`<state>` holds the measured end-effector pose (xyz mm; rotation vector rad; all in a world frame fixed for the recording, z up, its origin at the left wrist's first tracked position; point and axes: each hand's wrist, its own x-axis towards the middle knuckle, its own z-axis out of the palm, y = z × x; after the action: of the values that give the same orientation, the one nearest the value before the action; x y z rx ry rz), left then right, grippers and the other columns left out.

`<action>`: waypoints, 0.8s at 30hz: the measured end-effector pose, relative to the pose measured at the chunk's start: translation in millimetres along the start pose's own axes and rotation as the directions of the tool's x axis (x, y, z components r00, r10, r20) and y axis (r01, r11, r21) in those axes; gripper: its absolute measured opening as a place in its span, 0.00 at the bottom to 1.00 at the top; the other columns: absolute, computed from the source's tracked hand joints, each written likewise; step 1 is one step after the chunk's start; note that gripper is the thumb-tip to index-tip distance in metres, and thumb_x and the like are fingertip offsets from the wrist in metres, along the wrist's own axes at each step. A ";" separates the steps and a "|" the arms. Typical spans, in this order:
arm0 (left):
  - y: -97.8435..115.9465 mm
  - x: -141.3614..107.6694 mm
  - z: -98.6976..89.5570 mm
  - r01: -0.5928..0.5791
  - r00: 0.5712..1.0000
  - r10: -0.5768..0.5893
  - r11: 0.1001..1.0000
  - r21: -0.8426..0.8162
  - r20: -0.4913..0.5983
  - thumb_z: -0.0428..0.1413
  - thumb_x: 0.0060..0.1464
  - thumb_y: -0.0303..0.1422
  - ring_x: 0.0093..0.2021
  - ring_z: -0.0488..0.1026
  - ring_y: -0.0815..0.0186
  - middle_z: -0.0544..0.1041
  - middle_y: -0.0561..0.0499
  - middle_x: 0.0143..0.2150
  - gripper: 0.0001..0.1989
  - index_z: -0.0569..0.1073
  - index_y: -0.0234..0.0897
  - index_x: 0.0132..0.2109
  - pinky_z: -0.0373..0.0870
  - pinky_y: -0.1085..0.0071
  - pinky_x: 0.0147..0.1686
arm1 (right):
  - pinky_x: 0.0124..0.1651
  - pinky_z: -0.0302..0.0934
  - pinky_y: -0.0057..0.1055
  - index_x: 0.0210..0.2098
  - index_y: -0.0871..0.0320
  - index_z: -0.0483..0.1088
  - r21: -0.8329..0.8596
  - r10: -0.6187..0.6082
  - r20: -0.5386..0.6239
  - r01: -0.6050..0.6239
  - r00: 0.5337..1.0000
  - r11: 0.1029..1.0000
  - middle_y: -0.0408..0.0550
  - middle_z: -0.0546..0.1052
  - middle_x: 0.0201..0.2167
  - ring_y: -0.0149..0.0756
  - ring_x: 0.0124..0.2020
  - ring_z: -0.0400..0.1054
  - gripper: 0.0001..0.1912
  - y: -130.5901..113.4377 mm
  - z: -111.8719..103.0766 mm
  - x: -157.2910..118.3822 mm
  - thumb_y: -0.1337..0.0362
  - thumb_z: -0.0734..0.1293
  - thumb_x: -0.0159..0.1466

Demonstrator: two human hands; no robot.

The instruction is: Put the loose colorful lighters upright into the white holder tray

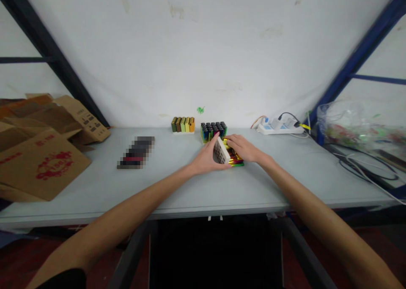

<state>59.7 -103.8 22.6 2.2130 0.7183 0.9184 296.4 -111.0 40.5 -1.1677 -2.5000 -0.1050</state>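
My left hand (207, 157) grips a white tray with holes (222, 150) by its edges, thumb on top and fingers below. The tray stands tilted on its side, its holed face towards my left palm. Right beside it, my right hand (239, 147) rests with bent fingers on a pile of shiny gold, red and green pieces (234, 157). Their exact kind is too small to make out. Just behind my hands stands a block of upright black-topped, shiny coloured tubes (213, 130). Farther left, green, brown, yellow and orange upright pieces (183, 125) fill a white tray.
Cardboard boxes (60, 162) are heaped at the left. A pixelated dark object (136, 153) lies on the grey table (177, 196). A white power strip (277, 126) with plugs stands by the wall, with loose cables (364, 166) and a clear plastic bag (349, 124) at the right.
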 end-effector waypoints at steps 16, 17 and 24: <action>0.7 -0.4 -7.2 -0.009 0.998 0.004 0.997 0.082 0.055 0.71 0.43 0.52 0.71 0.60 0.43 0.59 0.37 0.74 0.61 0.49 0.41 0.76 0.55 0.46 0.71 | 0.53 0.63 0.36 0.38 0.56 0.70 0.428 0.389 -0.048 -0.333 0.920 0.840 0.50 0.79 0.40 0.42 0.43 0.72 0.24 13.1 -1.6 -11.7 0.49 0.51 0.74; 1.2 -0.6 -7.3 -0.004 0.998 -0.001 0.996 0.086 0.055 0.71 0.43 0.52 0.71 0.59 0.43 0.59 0.37 0.74 0.61 0.49 0.42 0.76 0.55 0.46 0.71 | 0.52 0.62 0.35 0.36 0.56 0.70 0.411 0.396 -0.056 -0.340 0.916 0.845 0.50 0.79 0.39 0.42 0.42 0.71 0.24 14.2 -2.4 -12.7 0.50 0.51 0.74; 7.1 -1.2 -8.0 0.024 0.998 -0.032 0.991 0.135 0.059 0.70 0.43 0.54 0.71 0.60 0.44 0.59 0.37 0.73 0.61 0.49 0.41 0.75 0.57 0.48 0.70 | 0.50 0.61 0.34 0.38 0.58 0.74 0.328 0.421 -0.058 -0.381 0.905 0.864 0.52 0.79 0.41 0.41 0.42 0.71 0.22 22.2 -4.5 -16.0 0.56 0.52 0.72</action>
<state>54.7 -106.5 31.7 2.3309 0.8014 0.8062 323.9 -109.1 36.8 -1.4597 -2.0154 0.3058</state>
